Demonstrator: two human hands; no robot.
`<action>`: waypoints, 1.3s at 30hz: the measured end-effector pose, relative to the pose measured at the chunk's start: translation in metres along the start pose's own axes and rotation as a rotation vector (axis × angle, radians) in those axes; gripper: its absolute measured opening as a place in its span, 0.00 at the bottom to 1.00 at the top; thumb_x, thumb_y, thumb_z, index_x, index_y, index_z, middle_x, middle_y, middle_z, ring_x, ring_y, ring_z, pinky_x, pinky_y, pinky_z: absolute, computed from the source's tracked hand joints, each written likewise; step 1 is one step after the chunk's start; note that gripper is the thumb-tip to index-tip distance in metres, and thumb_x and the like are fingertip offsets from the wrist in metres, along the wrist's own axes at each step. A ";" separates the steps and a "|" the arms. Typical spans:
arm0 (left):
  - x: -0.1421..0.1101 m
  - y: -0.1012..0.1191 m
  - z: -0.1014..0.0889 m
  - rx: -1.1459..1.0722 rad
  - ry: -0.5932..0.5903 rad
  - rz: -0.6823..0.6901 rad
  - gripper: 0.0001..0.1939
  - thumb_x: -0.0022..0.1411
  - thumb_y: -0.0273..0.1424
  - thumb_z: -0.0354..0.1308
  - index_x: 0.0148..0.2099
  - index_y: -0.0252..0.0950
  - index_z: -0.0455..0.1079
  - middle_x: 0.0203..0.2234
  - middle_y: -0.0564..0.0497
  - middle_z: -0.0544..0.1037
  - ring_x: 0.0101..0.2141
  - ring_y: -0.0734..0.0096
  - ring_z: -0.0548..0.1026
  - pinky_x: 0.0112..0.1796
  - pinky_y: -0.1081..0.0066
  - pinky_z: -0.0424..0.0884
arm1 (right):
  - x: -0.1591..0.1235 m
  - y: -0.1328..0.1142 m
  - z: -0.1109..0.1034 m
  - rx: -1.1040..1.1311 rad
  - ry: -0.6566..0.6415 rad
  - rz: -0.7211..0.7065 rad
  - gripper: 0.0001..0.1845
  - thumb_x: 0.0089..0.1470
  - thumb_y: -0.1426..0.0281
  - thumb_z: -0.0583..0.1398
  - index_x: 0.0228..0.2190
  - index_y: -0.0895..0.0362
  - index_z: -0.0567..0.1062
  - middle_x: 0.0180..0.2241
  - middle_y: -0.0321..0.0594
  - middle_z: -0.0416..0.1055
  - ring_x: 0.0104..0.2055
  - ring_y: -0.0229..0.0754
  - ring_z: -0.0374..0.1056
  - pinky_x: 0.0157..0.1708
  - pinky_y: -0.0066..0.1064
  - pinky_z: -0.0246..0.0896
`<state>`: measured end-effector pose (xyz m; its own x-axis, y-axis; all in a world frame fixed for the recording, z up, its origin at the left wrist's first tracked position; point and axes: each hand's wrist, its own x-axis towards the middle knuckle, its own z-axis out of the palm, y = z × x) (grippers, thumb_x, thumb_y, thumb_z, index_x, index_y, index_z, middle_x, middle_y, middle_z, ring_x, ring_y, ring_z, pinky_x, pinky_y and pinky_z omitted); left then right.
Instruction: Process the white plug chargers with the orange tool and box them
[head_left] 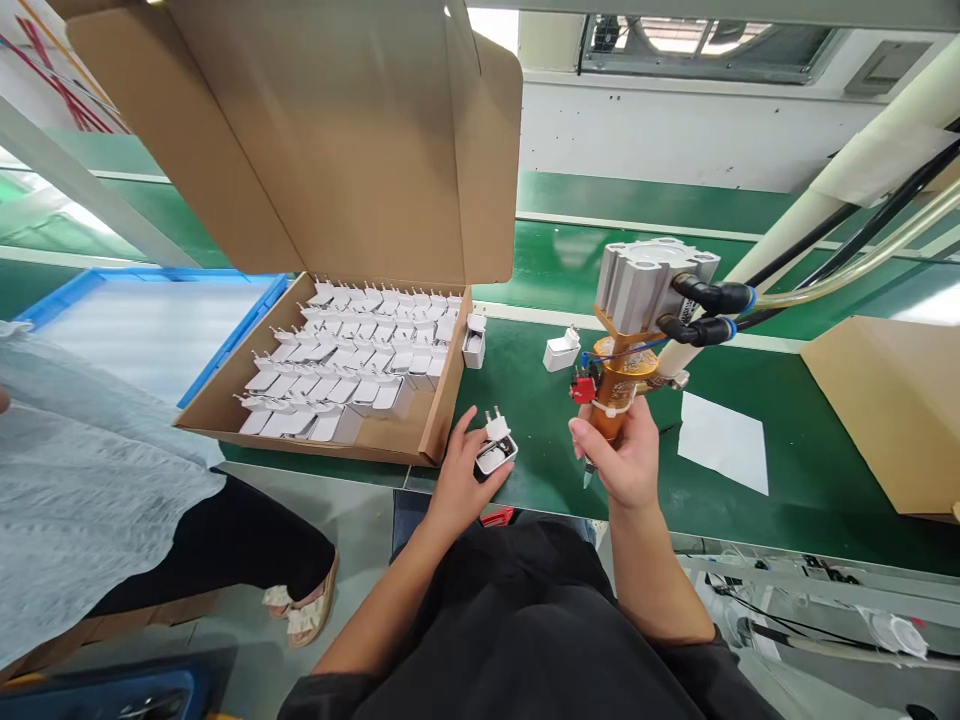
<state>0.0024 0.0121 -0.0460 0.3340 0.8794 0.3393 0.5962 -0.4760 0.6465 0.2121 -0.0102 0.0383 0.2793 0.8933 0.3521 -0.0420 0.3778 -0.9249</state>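
Observation:
My left hand [459, 482] grips a white plug charger case [496, 455] at the table's front edge. The case is open, its two-pin cap tipped back and parts showing inside. My right hand [628, 455] is wrapped round the orange-brown body of an air-driven dispenser [622, 385], whose grey tip [589, 474] points down, to the right of the case and apart from it. A red switch [583, 385] sits on the dispenser's side. Another open charger case [561, 350] stands behind, and one more [474, 342] stands beside the carton.
An open carton [444, 425] at left holds rows of white charger cases [345, 350]. Beyond it lies a blue-rimmed tray [232, 345]. White paper [724, 440] and a cardboard piece [885, 410] are at right. Air hoses [847, 265] run to the dispenser. A person [97, 480] stands at left.

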 end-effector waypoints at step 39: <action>-0.012 0.031 -0.019 -0.148 -0.175 -0.186 0.17 0.58 0.36 0.64 0.48 0.34 0.74 0.35 0.47 0.81 0.34 0.61 0.79 0.35 0.68 0.73 | 0.011 -0.014 0.083 -0.214 0.072 -0.213 0.17 0.50 0.62 0.68 0.32 0.53 0.65 0.18 0.25 0.61 0.17 0.33 0.59 0.19 0.29 0.59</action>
<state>0.0032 -0.0126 -0.0173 0.3572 0.9296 0.0911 0.5505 -0.2883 0.7835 0.1365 0.0145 0.0672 0.3276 0.7770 0.5375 0.2257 0.4881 -0.8431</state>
